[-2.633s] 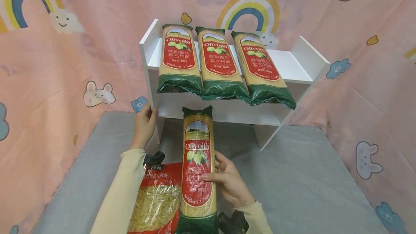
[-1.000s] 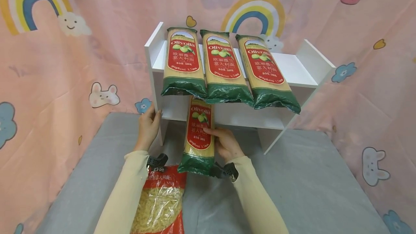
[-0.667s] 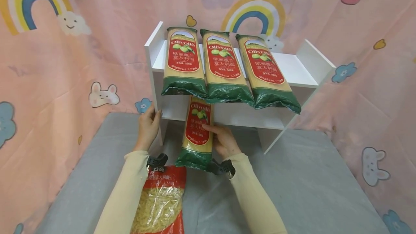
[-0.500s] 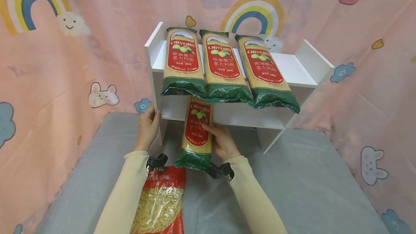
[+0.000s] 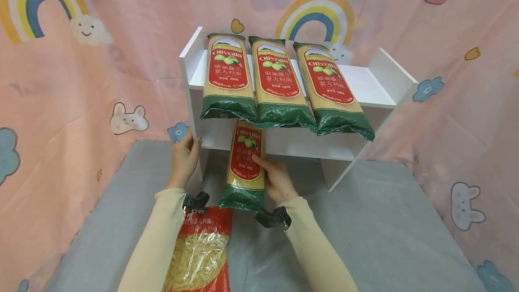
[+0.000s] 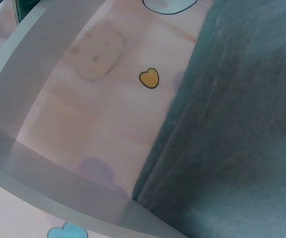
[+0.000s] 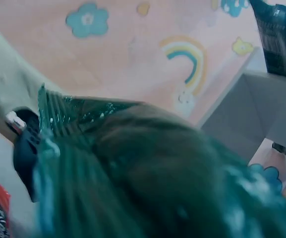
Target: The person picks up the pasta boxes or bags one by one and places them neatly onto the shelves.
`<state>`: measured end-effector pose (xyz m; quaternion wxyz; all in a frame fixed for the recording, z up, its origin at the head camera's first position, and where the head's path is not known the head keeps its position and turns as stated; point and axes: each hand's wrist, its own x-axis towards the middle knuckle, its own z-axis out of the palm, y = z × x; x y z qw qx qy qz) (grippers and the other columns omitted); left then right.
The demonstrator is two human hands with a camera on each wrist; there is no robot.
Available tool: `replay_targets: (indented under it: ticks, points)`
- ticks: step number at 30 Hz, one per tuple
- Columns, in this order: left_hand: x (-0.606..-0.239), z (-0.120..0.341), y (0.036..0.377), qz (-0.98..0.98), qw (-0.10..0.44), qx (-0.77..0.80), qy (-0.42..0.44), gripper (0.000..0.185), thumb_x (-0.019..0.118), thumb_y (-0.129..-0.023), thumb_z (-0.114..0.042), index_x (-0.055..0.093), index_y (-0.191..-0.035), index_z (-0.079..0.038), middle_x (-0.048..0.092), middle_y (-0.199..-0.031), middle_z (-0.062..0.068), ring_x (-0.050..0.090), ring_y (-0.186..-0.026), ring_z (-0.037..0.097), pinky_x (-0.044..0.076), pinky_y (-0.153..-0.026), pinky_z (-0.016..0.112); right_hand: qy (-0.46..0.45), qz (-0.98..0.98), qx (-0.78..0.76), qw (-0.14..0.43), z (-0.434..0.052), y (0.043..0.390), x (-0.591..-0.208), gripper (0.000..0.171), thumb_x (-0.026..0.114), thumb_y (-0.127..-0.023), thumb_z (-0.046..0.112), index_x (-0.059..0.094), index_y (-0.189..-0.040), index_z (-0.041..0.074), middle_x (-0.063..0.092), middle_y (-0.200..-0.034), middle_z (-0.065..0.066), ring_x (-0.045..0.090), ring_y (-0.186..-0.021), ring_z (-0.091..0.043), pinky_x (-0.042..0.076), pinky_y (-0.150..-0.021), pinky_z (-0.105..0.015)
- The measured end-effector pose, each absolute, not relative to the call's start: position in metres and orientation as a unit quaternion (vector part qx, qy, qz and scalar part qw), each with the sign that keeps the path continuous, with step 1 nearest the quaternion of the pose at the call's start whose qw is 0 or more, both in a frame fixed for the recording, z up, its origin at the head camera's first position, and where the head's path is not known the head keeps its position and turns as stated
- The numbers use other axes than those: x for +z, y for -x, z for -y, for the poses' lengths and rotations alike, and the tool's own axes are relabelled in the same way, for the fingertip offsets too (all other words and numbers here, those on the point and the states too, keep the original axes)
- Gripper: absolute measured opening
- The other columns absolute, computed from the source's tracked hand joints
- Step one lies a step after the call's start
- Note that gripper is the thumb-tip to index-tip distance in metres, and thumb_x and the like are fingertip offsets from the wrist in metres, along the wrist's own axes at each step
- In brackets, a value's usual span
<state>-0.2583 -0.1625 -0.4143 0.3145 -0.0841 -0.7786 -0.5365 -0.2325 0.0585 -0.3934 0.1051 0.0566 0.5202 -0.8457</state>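
My right hand (image 5: pixel 278 179) grips a spaghetti pack (image 5: pixel 246 170) by its right edge, thumb on the red label. The pack's far end lies over the lower board of the white shelf (image 5: pixel 312 143), hidden under the packs above; its green near end sticks out in front. In the right wrist view that green end (image 7: pixel 147 168) fills the foreground. With thumb in front and fingers behind, my left hand (image 5: pixel 184 159) holds the shelf's left side panel (image 5: pixel 190 98). The left wrist view shows the shelf boards (image 6: pixel 58 193) but not the hand.
Three more spaghetti packs, the left (image 5: pixel 228 73), middle (image 5: pixel 279 80) and right (image 5: pixel 330 87), lie along the top shelf, their green ends overhanging its front. A red pasta bag (image 5: pixel 198 256) lies on the grey cloth (image 5: pixel 385 238) beside my left forearm. A pink printed curtain (image 5: pixel 142 57) hangs behind.
My right hand has carried the spaghetti pack forward from above the pasta bag into the lower shelf level. Over the last half second it barely moves. My left hand stays on the side panel.
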Motion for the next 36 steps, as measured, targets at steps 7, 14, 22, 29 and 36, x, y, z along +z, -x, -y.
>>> replay_targets:
  ticks: [7, 14, 22, 29, 36]
  points:
    - [-0.422, 0.163, 0.252, 0.781, 0.312, -0.536, 0.075, 0.033, 0.051, -0.094, 0.004, 0.054, -0.128, 0.005, 0.059, -0.119, 0.026, 0.060, -0.104, 0.036, 0.050, -0.082, 0.047, -0.093, -0.517, -0.845, 0.099, -0.054, 0.239, -0.399, 0.041, 0.062, -0.092, 0.015, 0.049, -0.124, -0.007, 0.058, -0.106, -0.009, 0.057, -0.092, -0.019, 0.049, -0.079, -0.030]
    - [-0.423, 0.163, 0.245, 0.796, 0.296, -0.525, 0.056, 0.031, 0.051, -0.095, 0.001, 0.056, -0.126, 0.004, 0.062, -0.115, 0.024, 0.063, -0.095, 0.033, 0.052, -0.076, 0.045, -0.042, -0.484, -0.849, 0.206, -0.072, 0.214, -0.407, 0.019, 0.052, -0.097, 0.018, 0.059, -0.109, 0.005, 0.060, -0.105, -0.004, 0.058, -0.094, -0.015, 0.049, -0.081, -0.028]
    - [-0.421, 0.166, 0.247, 0.792, 0.288, -0.535, 0.054, 0.030, 0.050, -0.096, 0.000, 0.056, -0.125, 0.004, 0.060, -0.119, 0.023, 0.060, -0.104, 0.033, 0.050, -0.083, 0.046, -0.008, -0.523, -0.824, 0.218, -0.089, 0.193, -0.406, 0.019, 0.053, -0.094, 0.004, 0.065, -0.080, 0.007, 0.060, -0.078, -0.001, 0.056, -0.068, -0.009, 0.047, -0.062, -0.020]
    - [-0.419, 0.166, 0.252, 0.793, 0.284, -0.536, 0.060, 0.033, 0.050, -0.097, -0.001, 0.054, -0.129, 0.002, 0.059, -0.122, 0.021, 0.059, -0.108, 0.032, 0.049, -0.086, 0.045, -0.042, -0.507, -0.844, 0.170, -0.074, 0.208, -0.401, 0.016, 0.053, -0.093, -0.002, 0.064, -0.084, 0.002, 0.059, -0.084, -0.005, 0.057, -0.073, -0.010, 0.048, -0.067, -0.020]
    - [-0.411, 0.165, 0.260, 0.790, 0.300, -0.530, 0.066, 0.030, 0.050, -0.096, -0.002, 0.057, -0.125, 0.002, 0.062, -0.117, 0.021, 0.062, -0.101, 0.030, 0.050, -0.080, 0.044, -0.046, -0.491, -0.855, 0.164, -0.067, 0.229, -0.393, 0.027, 0.053, -0.094, -0.001, 0.069, -0.075, 0.007, 0.063, -0.078, -0.003, 0.059, -0.071, -0.012, 0.049, -0.066, -0.022]
